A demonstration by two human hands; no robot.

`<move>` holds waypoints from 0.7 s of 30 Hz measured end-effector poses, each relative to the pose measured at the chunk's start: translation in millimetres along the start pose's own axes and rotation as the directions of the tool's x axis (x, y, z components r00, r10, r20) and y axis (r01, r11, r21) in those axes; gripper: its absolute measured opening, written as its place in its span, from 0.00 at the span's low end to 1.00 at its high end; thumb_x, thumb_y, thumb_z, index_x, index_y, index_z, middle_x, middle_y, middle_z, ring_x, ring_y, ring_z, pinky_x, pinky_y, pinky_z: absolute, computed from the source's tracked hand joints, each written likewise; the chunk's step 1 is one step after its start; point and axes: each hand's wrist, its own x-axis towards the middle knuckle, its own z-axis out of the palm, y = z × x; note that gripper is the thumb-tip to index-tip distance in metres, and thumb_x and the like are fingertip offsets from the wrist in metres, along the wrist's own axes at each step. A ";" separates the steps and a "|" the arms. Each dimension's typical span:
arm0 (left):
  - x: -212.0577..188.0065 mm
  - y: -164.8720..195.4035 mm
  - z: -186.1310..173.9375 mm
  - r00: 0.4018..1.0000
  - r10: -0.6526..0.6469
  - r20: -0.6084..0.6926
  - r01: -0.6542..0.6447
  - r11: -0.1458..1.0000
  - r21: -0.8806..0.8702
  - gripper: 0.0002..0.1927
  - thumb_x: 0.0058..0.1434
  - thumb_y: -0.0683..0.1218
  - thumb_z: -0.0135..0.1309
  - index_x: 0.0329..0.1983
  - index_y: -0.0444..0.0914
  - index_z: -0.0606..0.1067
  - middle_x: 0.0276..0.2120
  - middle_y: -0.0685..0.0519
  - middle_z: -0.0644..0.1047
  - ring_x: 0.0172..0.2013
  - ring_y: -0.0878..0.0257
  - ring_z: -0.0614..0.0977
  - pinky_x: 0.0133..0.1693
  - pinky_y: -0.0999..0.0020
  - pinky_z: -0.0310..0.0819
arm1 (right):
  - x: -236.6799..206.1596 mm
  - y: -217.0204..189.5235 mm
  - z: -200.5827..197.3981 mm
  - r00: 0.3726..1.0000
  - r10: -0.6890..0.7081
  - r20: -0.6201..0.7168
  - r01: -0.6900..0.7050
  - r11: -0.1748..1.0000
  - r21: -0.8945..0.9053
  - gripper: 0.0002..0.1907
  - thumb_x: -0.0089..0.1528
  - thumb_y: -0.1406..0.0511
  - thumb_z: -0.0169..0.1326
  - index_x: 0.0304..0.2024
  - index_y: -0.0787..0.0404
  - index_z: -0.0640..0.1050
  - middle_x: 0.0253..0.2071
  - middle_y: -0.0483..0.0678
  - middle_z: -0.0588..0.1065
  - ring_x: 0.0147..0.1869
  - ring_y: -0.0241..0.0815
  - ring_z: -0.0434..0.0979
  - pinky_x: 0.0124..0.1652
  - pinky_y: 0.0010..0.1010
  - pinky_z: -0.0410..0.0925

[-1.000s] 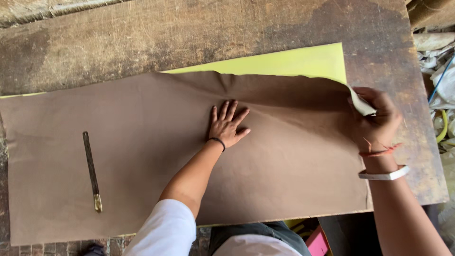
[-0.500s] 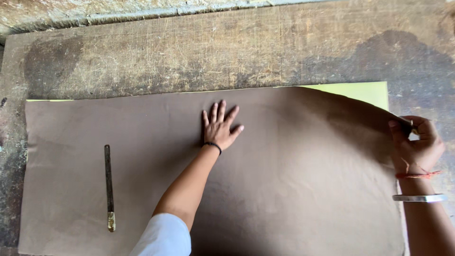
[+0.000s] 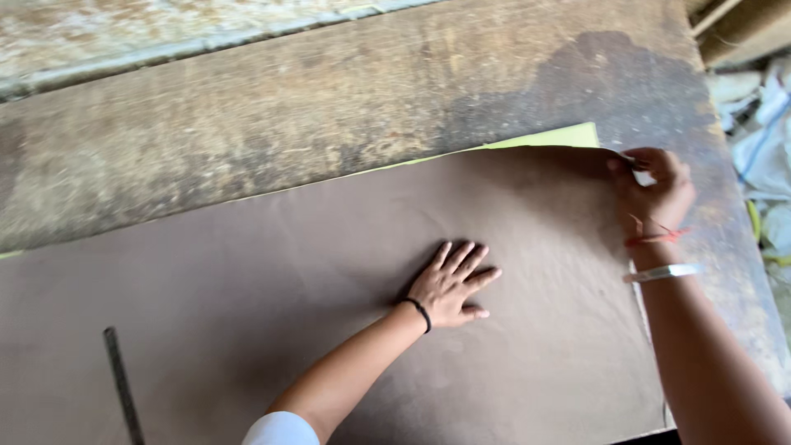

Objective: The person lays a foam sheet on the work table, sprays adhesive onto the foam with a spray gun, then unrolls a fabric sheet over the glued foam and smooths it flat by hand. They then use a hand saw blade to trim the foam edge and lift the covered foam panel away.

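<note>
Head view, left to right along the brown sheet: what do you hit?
Metal rod → left hand flat on the brown sheet → yellow sheet corner → right hand pinching the sheet's far right corner.

The brown sheet point(image 3: 288, 272) lies flat across most of the worktop point(image 3: 329, 107), open to pass over on every side of the left hand point(image 3: 451, 286). A thin metal bar point(image 3: 122, 383) lies on it at the near left. Beyond the sheet, bare worktop runs to the far edge.
</note>
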 end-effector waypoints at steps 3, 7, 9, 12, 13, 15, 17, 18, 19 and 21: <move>56.3 -12.1 -13.0 0.999 -0.031 -0.016 0.032 0.999 0.038 0.40 0.62 0.73 0.44 0.76 0.60 0.54 0.77 0.48 0.48 0.76 0.45 0.46 0.71 0.40 0.34 | 0.6 -5.9 1.4 0.998 -0.057 -0.002 0.056 0.989 -0.140 0.08 0.60 0.67 0.71 0.40 0.56 0.84 0.42 0.45 0.79 0.49 0.45 0.77 0.48 0.36 0.70; 124.0 -47.8 -37.4 0.988 -0.147 -0.053 0.152 0.982 0.111 0.41 0.62 0.74 0.42 0.76 0.60 0.52 0.76 0.47 0.47 0.75 0.45 0.45 0.70 0.40 0.33 | 11.6 -11.3 12.8 0.999 -0.039 -0.023 0.034 0.981 -0.191 0.09 0.60 0.63 0.73 0.40 0.53 0.85 0.40 0.46 0.78 0.47 0.47 0.75 0.46 0.38 0.69; 147.0 -57.0 -43.7 0.976 -0.201 -0.082 0.210 0.970 0.123 0.42 0.61 0.74 0.42 0.77 0.60 0.52 0.76 0.47 0.47 0.75 0.46 0.45 0.70 0.40 0.33 | 22.9 -6.6 24.9 1.000 -0.030 -0.003 0.028 0.981 -0.193 0.08 0.60 0.62 0.73 0.39 0.53 0.86 0.38 0.46 0.77 0.46 0.48 0.74 0.45 0.38 0.68; 168.1 -63.1 -46.8 0.962 -0.242 -0.128 0.258 0.957 0.129 0.41 0.62 0.75 0.42 0.76 0.60 0.53 0.77 0.44 0.47 0.75 0.46 0.46 0.71 0.41 0.33 | 42.3 11.2 48.7 0.992 0.126 -0.033 -0.130 0.969 -0.211 0.09 0.57 0.59 0.72 0.36 0.51 0.85 0.37 0.44 0.78 0.44 0.47 0.75 0.44 0.38 0.69; 172.2 -64.2 -47.0 0.956 -0.253 -0.150 0.272 0.954 0.123 0.41 0.62 0.75 0.42 0.76 0.60 0.53 0.77 0.44 0.47 0.75 0.45 0.46 0.71 0.41 0.33 | 49.9 19.1 56.0 0.989 0.144 -0.038 -0.148 0.961 -0.232 0.09 0.56 0.58 0.72 0.35 0.50 0.86 0.37 0.44 0.78 0.44 0.47 0.74 0.43 0.38 0.69; 178.9 -65.0 -46.6 0.943 -0.272 -0.193 0.295 0.949 0.108 0.41 0.63 0.75 0.42 0.77 0.60 0.53 0.77 0.44 0.48 0.75 0.44 0.47 0.71 0.41 0.34 | 60.7 33.9 67.8 0.982 0.182 -0.050 -0.189 0.942 -0.278 0.10 0.54 0.56 0.73 0.34 0.48 0.86 0.35 0.43 0.78 0.44 0.48 0.74 0.43 0.39 0.69; 183.5 -66.2 -47.0 0.936 -0.301 -0.183 0.321 0.943 0.091 0.41 0.62 0.75 0.43 0.77 0.61 0.53 0.76 0.43 0.48 0.74 0.43 0.47 0.70 0.40 0.33 | 63.3 46.0 79.6 0.961 0.277 -0.017 -0.268 0.909 -0.319 0.11 0.52 0.54 0.72 0.33 0.46 0.86 0.35 0.42 0.78 0.46 0.48 0.73 0.46 0.40 0.68; 185.5 -66.0 -47.2 0.932 -0.317 -0.176 0.334 0.939 0.081 0.41 0.62 0.74 0.43 0.76 0.61 0.53 0.76 0.42 0.48 0.74 0.43 0.47 0.70 0.40 0.33 | 63.9 52.9 83.9 0.946 0.325 0.001 -0.305 0.889 -0.342 0.12 0.51 0.53 0.72 0.33 0.45 0.86 0.35 0.41 0.78 0.48 0.48 0.72 0.47 0.40 0.68; 187.3 -66.1 -48.0 0.927 -0.330 -0.176 0.347 0.935 0.072 0.41 0.62 0.74 0.43 0.76 0.62 0.53 0.76 0.42 0.48 0.74 0.43 0.47 0.70 0.40 0.33 | 61.9 59.1 88.5 0.944 0.329 -0.002 -0.309 0.886 -0.345 0.11 0.51 0.52 0.73 0.32 0.45 0.86 0.36 0.40 0.78 0.49 0.48 0.72 0.49 0.41 0.66; 191.8 -65.8 -49.8 0.917 -0.357 -0.178 0.371 0.927 0.056 0.41 0.61 0.74 0.44 0.76 0.63 0.53 0.76 0.43 0.48 0.74 0.44 0.47 0.70 0.39 0.32 | 62.0 67.1 95.8 0.942 0.336 -0.010 -0.318 0.881 -0.350 0.11 0.51 0.52 0.73 0.31 0.44 0.86 0.38 0.39 0.78 0.51 0.48 0.71 0.53 0.44 0.63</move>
